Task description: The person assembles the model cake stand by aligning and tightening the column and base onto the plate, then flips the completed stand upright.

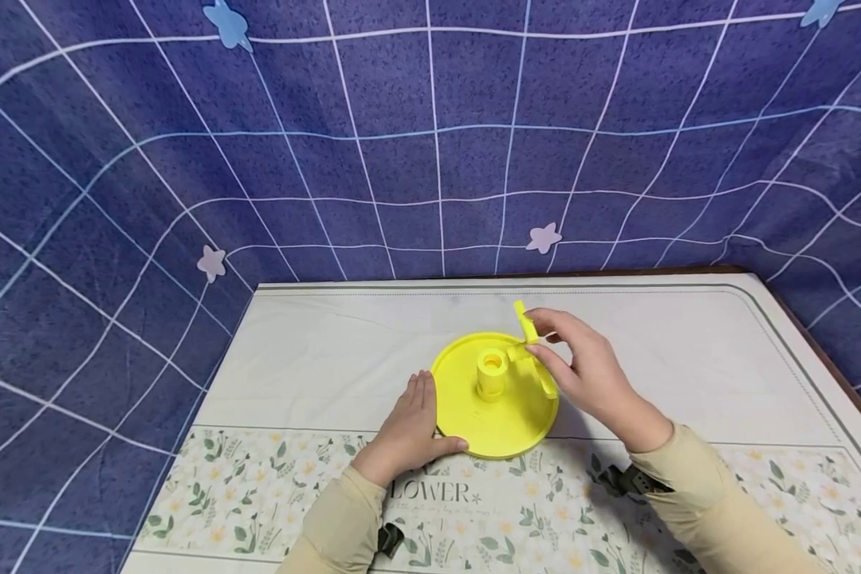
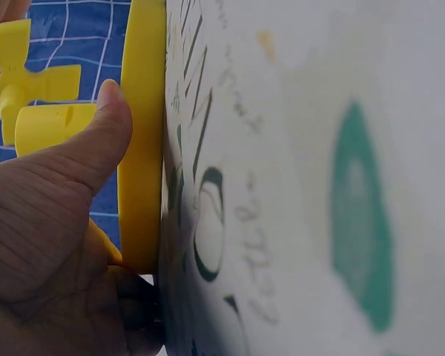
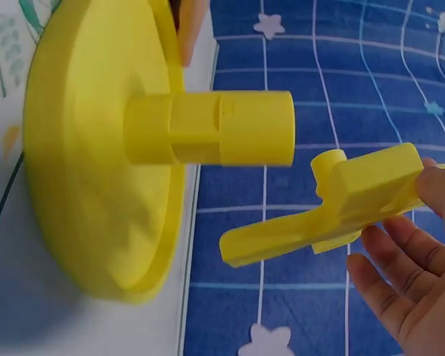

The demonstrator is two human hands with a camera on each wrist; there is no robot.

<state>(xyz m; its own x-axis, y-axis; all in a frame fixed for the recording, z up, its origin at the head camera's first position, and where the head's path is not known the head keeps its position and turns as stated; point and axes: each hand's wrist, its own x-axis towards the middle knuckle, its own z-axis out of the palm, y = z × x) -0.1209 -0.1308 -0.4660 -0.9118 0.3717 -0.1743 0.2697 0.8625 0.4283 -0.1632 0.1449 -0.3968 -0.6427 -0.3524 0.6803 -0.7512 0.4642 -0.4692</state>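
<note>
A round yellow tray-like base (image 1: 498, 434) with a raised rim lies on the table, and a hollow upright post (image 1: 491, 379) rises from its middle. My left hand (image 1: 407, 430) holds the base at its left side, fingers along the outside of the rim and thumb (image 2: 107, 133) over the front edge. Between thumb and fingertips, my right hand (image 1: 591, 368) pinches a yellow cross-shaped piece (image 3: 363, 189) with flat arms and a short round peg. That piece is tilted, just right of the post's top and apart from it in the right wrist view.
A white cloth with a printed flower band (image 1: 258, 494) covers the table (image 1: 316, 343). Behind and to both sides hangs a blue curtain (image 1: 402, 175) with a pale grid and stars, close to the table's back edge.
</note>
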